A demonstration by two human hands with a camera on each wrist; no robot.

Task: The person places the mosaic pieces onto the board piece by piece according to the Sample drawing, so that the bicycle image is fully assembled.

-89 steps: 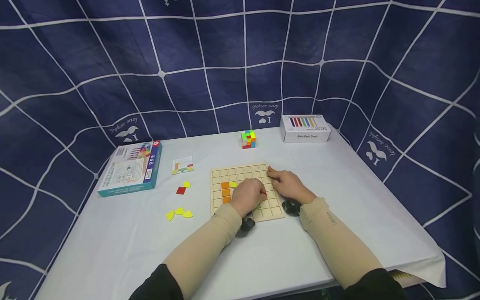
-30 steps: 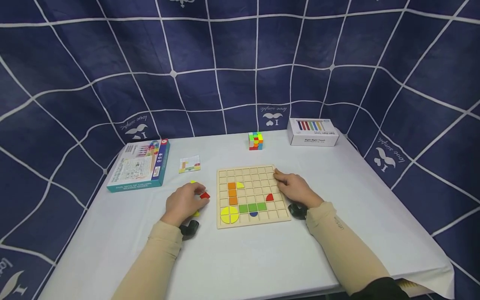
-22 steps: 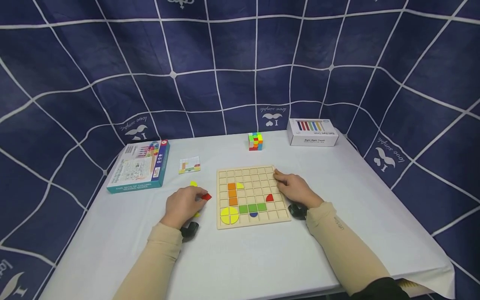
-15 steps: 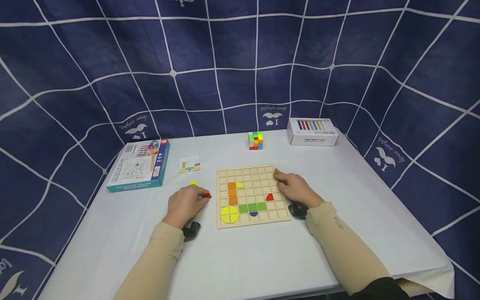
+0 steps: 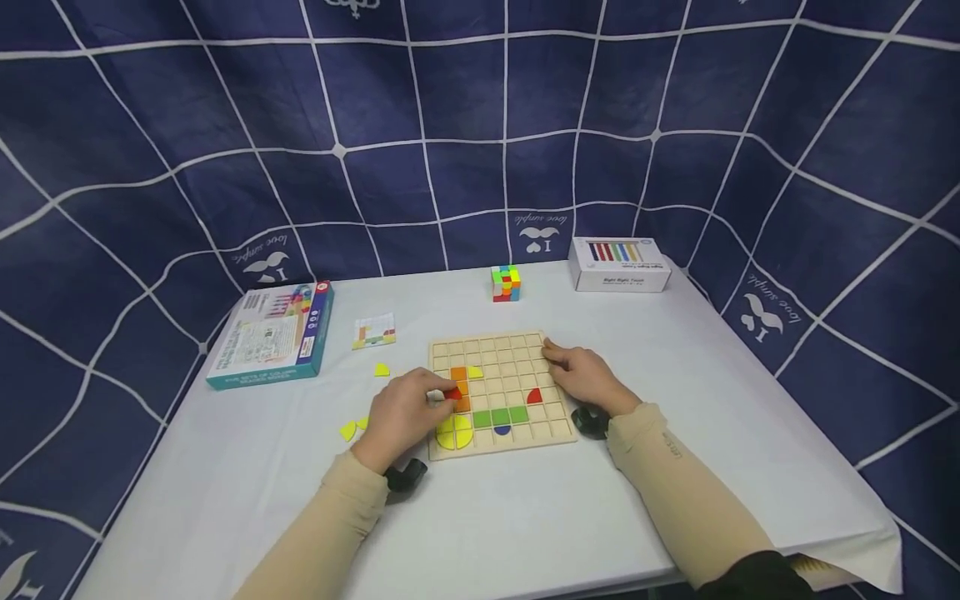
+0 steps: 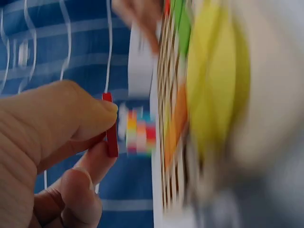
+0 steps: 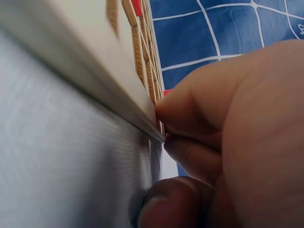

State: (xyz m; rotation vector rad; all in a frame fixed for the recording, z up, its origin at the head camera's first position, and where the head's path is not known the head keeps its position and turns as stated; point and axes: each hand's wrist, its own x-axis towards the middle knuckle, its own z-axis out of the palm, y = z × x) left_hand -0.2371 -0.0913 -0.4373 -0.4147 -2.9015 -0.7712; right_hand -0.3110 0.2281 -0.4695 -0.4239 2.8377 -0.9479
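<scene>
In the head view my left hand (image 5: 405,414) hovers over the left edge of a wooden grid board (image 5: 504,356). Between thumb and fingertips it pinches a red tile (image 6: 112,135), seen edge-on in the left wrist view. My right hand (image 5: 590,379) grips the board's right edge, thumb and finger pressed to the rim (image 7: 137,102). On the board lie orange tiles (image 5: 460,374), green tiles (image 5: 500,417), a yellow circle of quarter pieces (image 5: 462,437), a single yellow quarter tile (image 5: 476,372), a red quarter tile (image 5: 534,396) and a blue half-round tile (image 5: 502,430).
Loose yellow tiles (image 5: 348,430) lie left of the board, some hidden by the left hand; one yellow tile (image 5: 382,369) is farther back. A pattern card (image 5: 373,331), a teal-edged box (image 5: 272,335), a puzzle cube (image 5: 506,284) and a white box (image 5: 618,264) stand behind.
My left hand placed the red quarter tile, picked up another red tile left of the board, and has carried it right over the board's left edge. The right hand stays at the board's edge.
</scene>
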